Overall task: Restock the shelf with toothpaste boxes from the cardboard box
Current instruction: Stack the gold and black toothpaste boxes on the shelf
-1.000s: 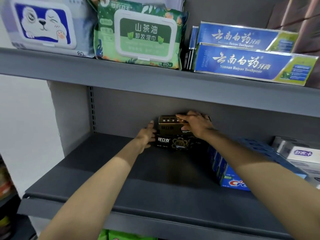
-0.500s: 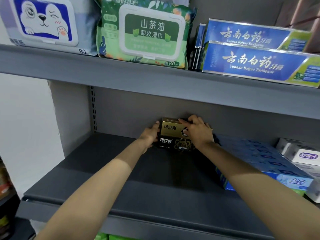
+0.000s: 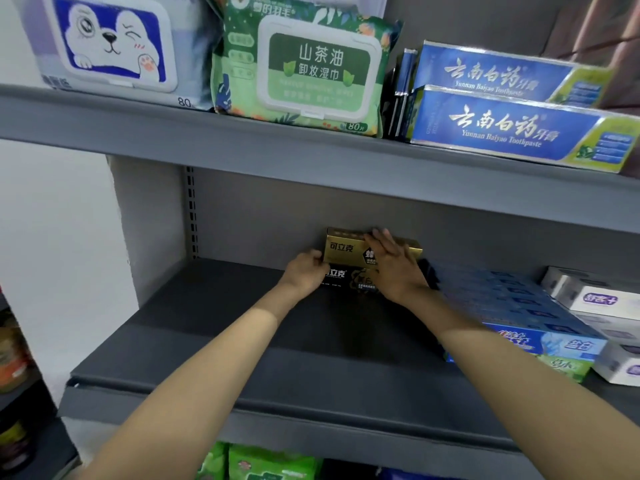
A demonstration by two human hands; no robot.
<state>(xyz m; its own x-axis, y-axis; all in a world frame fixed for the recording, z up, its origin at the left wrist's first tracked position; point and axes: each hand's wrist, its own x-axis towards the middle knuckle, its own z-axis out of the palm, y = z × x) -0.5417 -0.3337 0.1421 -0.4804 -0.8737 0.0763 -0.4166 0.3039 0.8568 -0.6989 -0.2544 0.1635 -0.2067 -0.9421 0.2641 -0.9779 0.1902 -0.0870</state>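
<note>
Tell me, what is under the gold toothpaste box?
A black toothpaste box lies under the gold toothpaste box, at the back of the shelf. Both hands cover its ends.

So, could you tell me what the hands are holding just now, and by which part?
The gold toothpaste box, lying on the black one: the left hand grips its left end, and the right hand lies flat across its front.

both bare forearms are extended forward and upward. the left hand (image 3: 304,271) is loosely curled, knuckles up; the right hand (image 3: 393,268) is laid flat, fingers (image 3: 379,240) straight and together.
</note>
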